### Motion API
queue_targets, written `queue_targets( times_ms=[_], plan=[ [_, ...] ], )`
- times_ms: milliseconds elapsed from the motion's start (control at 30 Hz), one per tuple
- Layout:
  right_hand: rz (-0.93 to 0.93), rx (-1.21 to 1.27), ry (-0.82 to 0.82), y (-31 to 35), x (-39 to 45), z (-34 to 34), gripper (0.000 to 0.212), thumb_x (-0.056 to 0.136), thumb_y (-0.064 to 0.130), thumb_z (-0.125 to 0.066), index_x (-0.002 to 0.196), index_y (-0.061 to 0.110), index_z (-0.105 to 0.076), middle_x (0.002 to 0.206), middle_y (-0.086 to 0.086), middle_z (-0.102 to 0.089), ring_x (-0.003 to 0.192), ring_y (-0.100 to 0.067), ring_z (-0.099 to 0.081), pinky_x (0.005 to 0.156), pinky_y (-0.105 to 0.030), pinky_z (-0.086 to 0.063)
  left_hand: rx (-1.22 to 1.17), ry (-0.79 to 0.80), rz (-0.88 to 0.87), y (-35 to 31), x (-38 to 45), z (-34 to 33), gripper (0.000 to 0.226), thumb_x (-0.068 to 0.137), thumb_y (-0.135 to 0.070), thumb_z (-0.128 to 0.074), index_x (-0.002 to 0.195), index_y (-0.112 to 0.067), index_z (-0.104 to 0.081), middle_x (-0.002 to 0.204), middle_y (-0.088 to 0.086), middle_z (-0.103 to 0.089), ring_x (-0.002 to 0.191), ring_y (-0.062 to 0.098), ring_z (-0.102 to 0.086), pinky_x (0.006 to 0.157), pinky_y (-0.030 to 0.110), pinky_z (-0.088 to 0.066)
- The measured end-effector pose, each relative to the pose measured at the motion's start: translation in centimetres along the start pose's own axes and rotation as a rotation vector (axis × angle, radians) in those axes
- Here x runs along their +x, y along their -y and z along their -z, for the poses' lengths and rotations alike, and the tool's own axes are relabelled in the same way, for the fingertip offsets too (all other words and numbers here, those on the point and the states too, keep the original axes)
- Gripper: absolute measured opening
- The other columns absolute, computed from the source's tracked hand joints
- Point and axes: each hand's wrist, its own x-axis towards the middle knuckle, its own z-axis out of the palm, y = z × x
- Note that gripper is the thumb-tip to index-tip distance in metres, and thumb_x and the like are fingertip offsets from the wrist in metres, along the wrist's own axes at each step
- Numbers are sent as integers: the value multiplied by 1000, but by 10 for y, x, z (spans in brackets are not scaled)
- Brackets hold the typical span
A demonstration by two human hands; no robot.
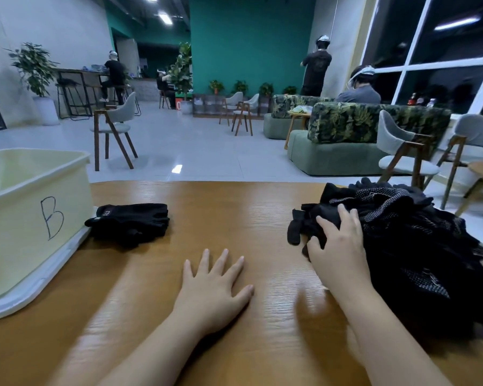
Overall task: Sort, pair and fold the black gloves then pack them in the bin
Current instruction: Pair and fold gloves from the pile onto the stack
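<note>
A big heap of black gloves (418, 240) lies on the right side of the wooden table (221, 213). My right hand (339, 249) rests on the heap's left edge, fingers spread and slightly bent over a glove whose fingers stick out to the left. My left hand (215, 282) lies flat on the bare table, fingers spread, holding nothing. A folded black glove pair (129, 222) sits on the table beside the cream bin (25, 218) marked "B" at the left. The bin's inside is not visible from here.
The bin stands on a white lid or tray (31, 288) at the table's left edge. Beyond the table are chairs (115, 129), green sofas (346, 140) and several people wearing headsets.
</note>
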Motion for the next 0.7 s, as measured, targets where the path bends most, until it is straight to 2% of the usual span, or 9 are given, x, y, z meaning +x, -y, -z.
queue_targets(
  times_ms=[67, 167, 233, 333, 467, 567, 700],
  plan=[
    [-35, -89, 48, 0, 9, 3, 46, 93, 27, -47, 139, 26, -45, 159, -6, 0, 145, -21, 11, 111, -40, -23, -12, -2, -4, 3, 0, 0, 64, 89, -69, -15, 146, -47, 2, 158, -11, 11, 144, 21, 18, 115, 52, 9],
    [-66, -239, 156, 1, 21, 3, 47, 93, 32, -45, 140, 33, -41, 158, -13, 7, 144, -30, 14, 116, -40, -7, -21, -10, -6, 4, -1, -1, 63, 89, -69, -15, 146, -47, 1, 158, -12, 10, 144, 19, 17, 115, 51, 9],
    [-73, -341, 210, 1, 25, 0, 49, 94, 34, -42, 142, 31, -38, 157, -16, 10, 144, -33, 14, 116, -40, 2, -23, -15, -6, 3, -2, 0, 63, 89, -69, -15, 147, -47, 0, 158, -12, 10, 144, 19, 17, 116, 51, 8],
    [-85, -412, 235, -1, 28, -5, 54, 93, 35, -40, 145, 22, -32, 157, -17, 8, 144, -33, 12, 116, -41, 4, -30, -21, -6, 2, -4, 2, 63, 90, -68, -15, 147, -47, 0, 157, -13, 10, 144, 17, 17, 116, 50, 7],
    [-93, -384, 178, -6, 24, -11, 62, 94, 36, -40, 148, 9, -22, 158, -12, -4, 145, -28, 1, 116, -41, 2, -42, -27, -8, 3, -4, 1, 62, 89, -69, -15, 146, -48, 0, 157, -14, 9, 145, 17, 15, 117, 49, 7],
    [-63, -310, 86, -6, 17, -16, 66, 94, 37, -43, 148, 7, -19, 158, -8, -8, 143, -23, -6, 115, -40, -5, -58, -43, -9, 4, -3, 0, 62, 89, -69, -16, 146, -48, -2, 157, -14, 8, 145, 16, 14, 117, 49, 6],
    [80, -163, 4, 4, 5, -20, 67, 94, 31, -46, 149, 6, -17, 159, -5, -5, 140, -24, -15, 112, -38, -19, -109, -103, -6, 5, -2, -3, 65, 89, -67, -23, 146, -47, 2, 157, -14, 6, 145, 14, 10, 117, 47, 5]
  ],
)
